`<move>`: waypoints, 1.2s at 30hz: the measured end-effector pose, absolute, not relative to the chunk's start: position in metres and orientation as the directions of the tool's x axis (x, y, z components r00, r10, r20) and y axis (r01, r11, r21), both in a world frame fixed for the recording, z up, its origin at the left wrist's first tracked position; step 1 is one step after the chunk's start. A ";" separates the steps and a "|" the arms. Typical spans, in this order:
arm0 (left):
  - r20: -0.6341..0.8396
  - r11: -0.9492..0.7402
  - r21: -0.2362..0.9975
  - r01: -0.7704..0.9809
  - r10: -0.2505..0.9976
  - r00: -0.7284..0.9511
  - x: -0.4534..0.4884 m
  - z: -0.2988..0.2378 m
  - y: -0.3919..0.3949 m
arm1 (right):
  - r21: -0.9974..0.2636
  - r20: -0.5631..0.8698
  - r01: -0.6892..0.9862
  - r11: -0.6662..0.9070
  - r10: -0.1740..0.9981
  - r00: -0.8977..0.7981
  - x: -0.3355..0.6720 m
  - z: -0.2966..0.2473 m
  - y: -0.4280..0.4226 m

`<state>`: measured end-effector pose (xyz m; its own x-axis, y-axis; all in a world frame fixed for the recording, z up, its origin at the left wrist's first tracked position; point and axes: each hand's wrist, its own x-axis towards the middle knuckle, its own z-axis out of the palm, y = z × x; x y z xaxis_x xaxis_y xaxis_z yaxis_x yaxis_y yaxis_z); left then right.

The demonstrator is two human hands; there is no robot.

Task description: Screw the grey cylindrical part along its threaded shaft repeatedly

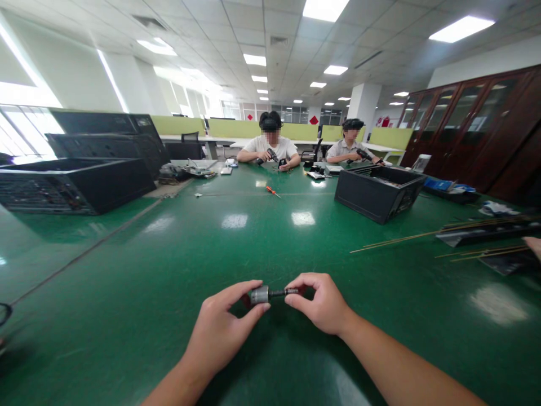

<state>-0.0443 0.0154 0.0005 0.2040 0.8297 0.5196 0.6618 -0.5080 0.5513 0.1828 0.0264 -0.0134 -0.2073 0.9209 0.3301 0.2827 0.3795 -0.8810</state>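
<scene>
Level above the green tabletop [236,248], a short silver metal cylinder with a thin dark shaft [261,294] spans the space between my two hands. Thumb and fingers of my left hand [224,321] pinch the thick cylinder end. My right hand [323,304] grips the far tip of the shaft, where a ribbed or threaded part shows between thumb and forefinger. Whether the two sections are one piece or joined parts I cannot tell. My fingers hide part of both ends.
An orange screwdriver [271,191] lies mid-table. Black computer cases stand at left [97,183] and right [378,192]. Thin rods [393,241] and dark metal pieces [477,232] lie at right. Two people sit opposite holding power drills; another person's hand shows at the right edge.
</scene>
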 end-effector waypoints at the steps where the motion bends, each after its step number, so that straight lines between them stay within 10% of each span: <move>1: 0.520 -0.507 0.552 0.662 0.830 0.202 -0.044 0.001 0.016 | -0.882 0.329 0.282 0.377 0.922 -0.204 0.183 -0.014 0.027; 36: 0.515 -0.491 0.547 0.678 0.836 0.189 -0.045 0.005 0.015 | -0.881 0.335 0.283 0.378 0.923 -0.189 0.183 -0.010 0.025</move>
<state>-0.0448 0.0153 0.0054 0.1894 0.8361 0.5148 0.6782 -0.4906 0.5472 0.1831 0.0254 -0.0104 -0.1885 0.9230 0.3354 0.2831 0.3781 -0.8814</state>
